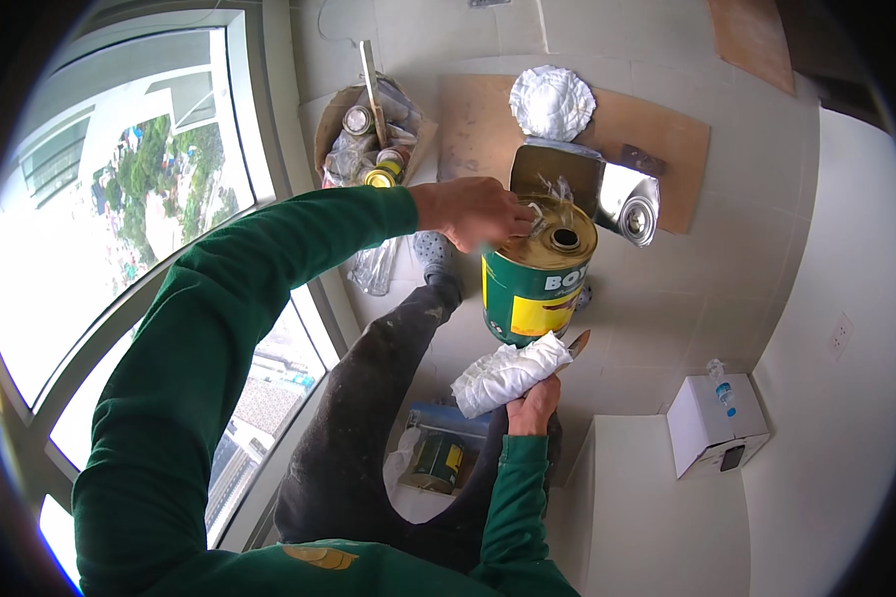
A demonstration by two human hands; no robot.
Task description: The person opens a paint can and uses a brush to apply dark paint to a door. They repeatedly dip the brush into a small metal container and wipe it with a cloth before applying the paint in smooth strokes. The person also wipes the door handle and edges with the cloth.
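Note:
My left hand is at the top of a green and yellow metal can, fingers closed over its lid beside a dark round spout; what they grip is unclear among pale bits. Lower down, my right hand holds a bundled white cloth with a wooden-handled tool, perhaps a brush, sticking out. Behind the can are an open rectangular tin, a shiny tin and crumpled white cloth.
A box of cans and sticks stands beside the window on my left, with plastic near my foot. Cardboard lies on the tiles. A lower can is between my legs; a white carton with a bottle sits right, by the wall.

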